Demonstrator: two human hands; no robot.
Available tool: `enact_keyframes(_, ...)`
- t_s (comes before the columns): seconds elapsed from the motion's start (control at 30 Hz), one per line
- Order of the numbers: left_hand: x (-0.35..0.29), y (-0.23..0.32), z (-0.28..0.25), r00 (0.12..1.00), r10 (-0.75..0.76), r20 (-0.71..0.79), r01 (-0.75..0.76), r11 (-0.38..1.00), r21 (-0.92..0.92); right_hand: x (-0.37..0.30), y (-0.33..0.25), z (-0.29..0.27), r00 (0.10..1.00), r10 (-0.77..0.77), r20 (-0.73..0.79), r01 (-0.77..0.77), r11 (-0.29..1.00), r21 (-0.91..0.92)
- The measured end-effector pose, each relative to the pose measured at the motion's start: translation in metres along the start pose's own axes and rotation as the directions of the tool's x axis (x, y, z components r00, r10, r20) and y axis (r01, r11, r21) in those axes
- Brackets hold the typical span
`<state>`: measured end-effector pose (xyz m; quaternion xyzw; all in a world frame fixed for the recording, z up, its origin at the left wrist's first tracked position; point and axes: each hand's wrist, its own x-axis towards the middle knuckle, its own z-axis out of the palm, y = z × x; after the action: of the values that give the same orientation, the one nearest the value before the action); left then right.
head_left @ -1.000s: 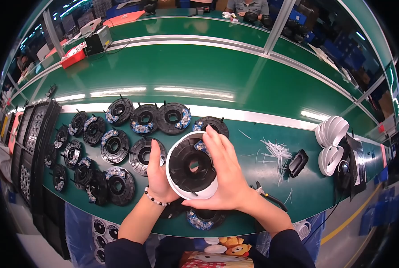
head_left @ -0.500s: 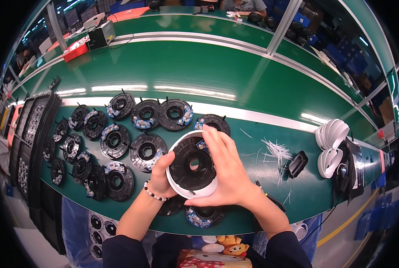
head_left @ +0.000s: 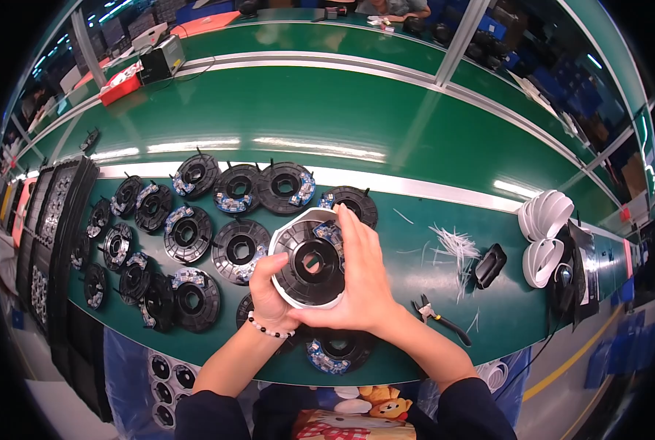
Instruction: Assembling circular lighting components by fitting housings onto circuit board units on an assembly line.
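Observation:
Between my two hands, over the front part of the bench, is a round black plastic disc (head_left: 290,273) with a hole in its middle. A white ring (head_left: 278,229) goes around its edge. Part of a blue circuit board shows at the disc's upper right. My left hand (head_left: 270,293) grips the left side, its thumb on the rim. My right hand (head_left: 365,282) wraps the right side with the fingers pointing up and hides that edge. Similar discs with circuit boards, such as one black disc (head_left: 228,253), lie to the left, behind and under my hands.
Right of my hands are cutting pliers (head_left: 445,321), a pile of thin white strips (head_left: 456,249) and a black plastic shell (head_left: 491,265). Stacked white rings (head_left: 544,218) stand farther right. Black trays (head_left: 48,227) line the left edge. A person (head_left: 397,9) sits across the bench.
The disc and white ring have tilted and shifted slightly left, so more of the circuit board and hub shows. My right hand has moved left, uncovering the pliers.

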<state>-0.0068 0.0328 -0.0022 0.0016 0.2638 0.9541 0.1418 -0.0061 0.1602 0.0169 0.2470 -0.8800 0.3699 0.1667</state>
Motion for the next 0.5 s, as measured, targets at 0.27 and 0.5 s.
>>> enact_keyframes(0.27, -0.001, 0.001, 0.004, 0.996, 0.045, -0.079, -0.051, 0.996, -0.08, 0.0, -0.001, 0.0, 0.995, -0.097, -0.005, 0.096, 0.994, -0.043)
enact_keyframes(0.5, 0.007, 0.015, 0.002, 0.973, -0.204, -0.11, 0.189, 0.972, -0.138, 0.01, 0.016, -0.027, 0.879, -0.476, 0.007, 0.473, 0.874, 0.111)
